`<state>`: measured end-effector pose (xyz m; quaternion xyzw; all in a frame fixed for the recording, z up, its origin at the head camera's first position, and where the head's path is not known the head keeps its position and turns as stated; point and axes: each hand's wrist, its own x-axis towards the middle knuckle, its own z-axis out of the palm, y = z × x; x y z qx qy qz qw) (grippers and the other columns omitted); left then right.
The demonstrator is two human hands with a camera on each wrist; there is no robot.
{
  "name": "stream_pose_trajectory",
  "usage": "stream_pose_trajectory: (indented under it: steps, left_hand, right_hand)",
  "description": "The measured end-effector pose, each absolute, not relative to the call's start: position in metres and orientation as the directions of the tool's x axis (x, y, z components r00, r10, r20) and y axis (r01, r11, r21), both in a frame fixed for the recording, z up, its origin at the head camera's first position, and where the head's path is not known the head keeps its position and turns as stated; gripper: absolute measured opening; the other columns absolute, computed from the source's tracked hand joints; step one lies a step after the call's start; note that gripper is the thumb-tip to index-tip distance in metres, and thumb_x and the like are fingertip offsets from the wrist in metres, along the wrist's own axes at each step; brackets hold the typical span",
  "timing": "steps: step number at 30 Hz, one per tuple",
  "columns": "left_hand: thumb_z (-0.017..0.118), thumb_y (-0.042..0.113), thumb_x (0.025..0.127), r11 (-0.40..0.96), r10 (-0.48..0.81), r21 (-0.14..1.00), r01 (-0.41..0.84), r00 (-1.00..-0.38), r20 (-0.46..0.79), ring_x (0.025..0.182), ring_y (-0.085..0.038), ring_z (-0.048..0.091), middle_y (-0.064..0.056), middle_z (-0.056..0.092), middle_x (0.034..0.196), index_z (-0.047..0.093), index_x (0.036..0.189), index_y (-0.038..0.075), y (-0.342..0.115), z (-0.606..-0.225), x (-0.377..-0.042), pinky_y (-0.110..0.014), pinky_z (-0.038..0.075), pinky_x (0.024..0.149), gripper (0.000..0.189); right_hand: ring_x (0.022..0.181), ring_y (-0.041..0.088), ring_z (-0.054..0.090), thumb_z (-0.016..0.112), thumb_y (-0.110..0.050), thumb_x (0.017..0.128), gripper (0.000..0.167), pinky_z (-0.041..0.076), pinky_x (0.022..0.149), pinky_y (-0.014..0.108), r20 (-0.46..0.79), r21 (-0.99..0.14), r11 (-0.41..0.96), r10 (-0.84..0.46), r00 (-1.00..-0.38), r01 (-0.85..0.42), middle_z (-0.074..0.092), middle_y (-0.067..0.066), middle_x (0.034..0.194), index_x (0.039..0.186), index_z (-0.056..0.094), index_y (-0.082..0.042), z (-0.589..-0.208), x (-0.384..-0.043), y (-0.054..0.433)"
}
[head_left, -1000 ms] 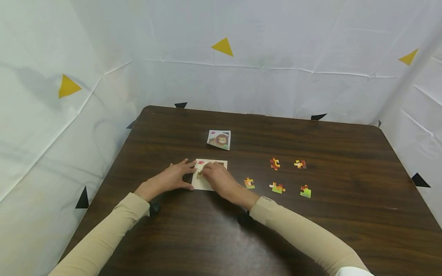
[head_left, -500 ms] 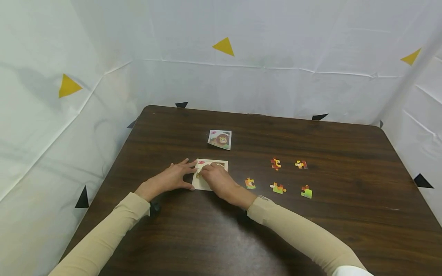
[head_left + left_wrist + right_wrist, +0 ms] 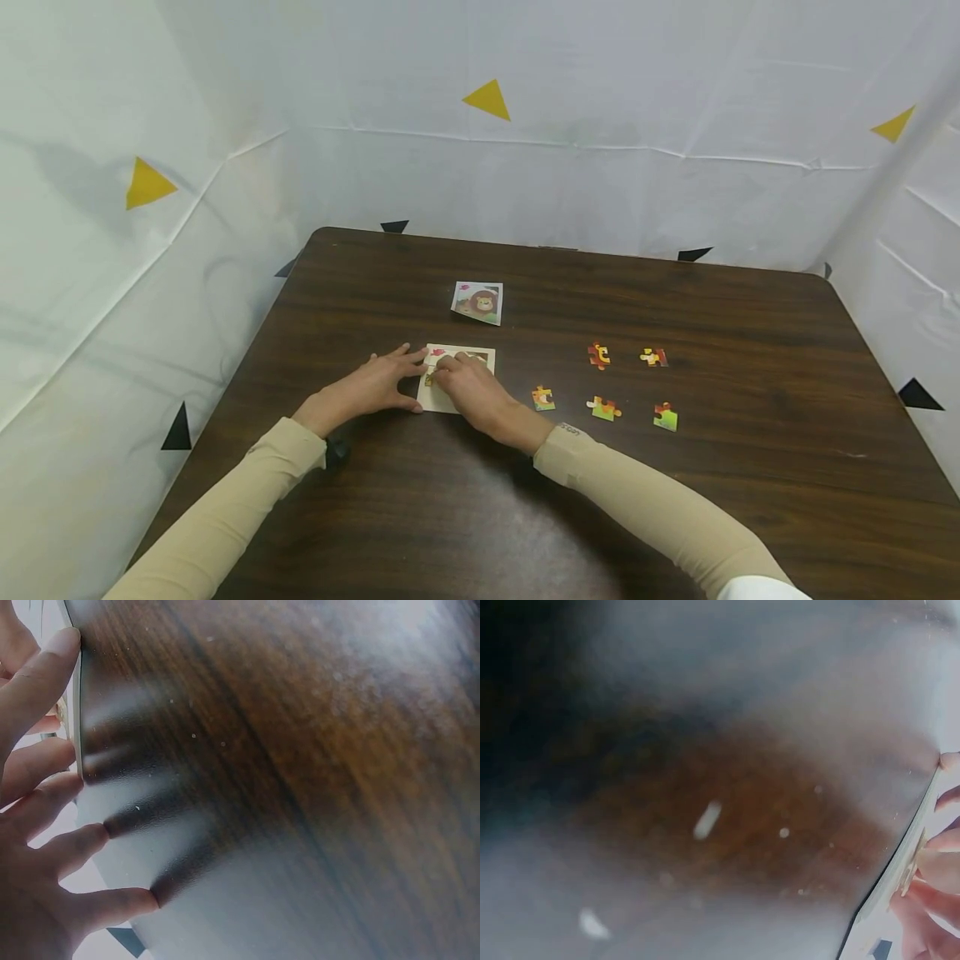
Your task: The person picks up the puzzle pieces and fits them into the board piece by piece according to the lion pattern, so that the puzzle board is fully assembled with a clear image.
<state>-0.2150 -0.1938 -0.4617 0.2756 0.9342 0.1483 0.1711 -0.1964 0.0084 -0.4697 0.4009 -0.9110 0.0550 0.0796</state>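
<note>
On the wood-grained surface (image 3: 465,525), the right hand (image 3: 478,395) hides much of the flat, pale board (image 3: 439,403) — whether its curled fingers pinch anything, I cannot tell. The left hand (image 3: 371,386), fingers spread, touches the board's left edge; knobbed puzzle pieces (image 3: 604,409) lie to the right.

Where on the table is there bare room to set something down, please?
The table is bare between the two sleeves, nearer than the board; right of the loose pieces; and from those pieces to the far edge. It is crowded at the board, where the left hand and right hand are, with the card just beyond.
</note>
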Motion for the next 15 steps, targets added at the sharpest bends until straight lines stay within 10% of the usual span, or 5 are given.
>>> stream_pose_trajectory:
  steps: [15]
  left_hand:
    - [0.078, 0.039, 0.079, 0.807, 0.564, 0.367, 0.462, -0.787, -0.251, 0.144, -0.036, 0.019, -0.008, 0.029, 0.156, 0.053, 0.138, 0.006, -0.1934, -0.4597, -0.2154, -0.073, 0.022, 0.100, 0.072]
  right_hand:
    - [0.097, 0.018, 0.059, 0.071, -0.004, 0.085, 0.021, 0.050, 0.084, 0.033, 0.198, -0.003, 0.698, -0.702, -0.684, -0.717, 0.065, 0.002, 0.112, 0.105, 0.073, -0.012, -0.4704, -0.1997, 0.0093]
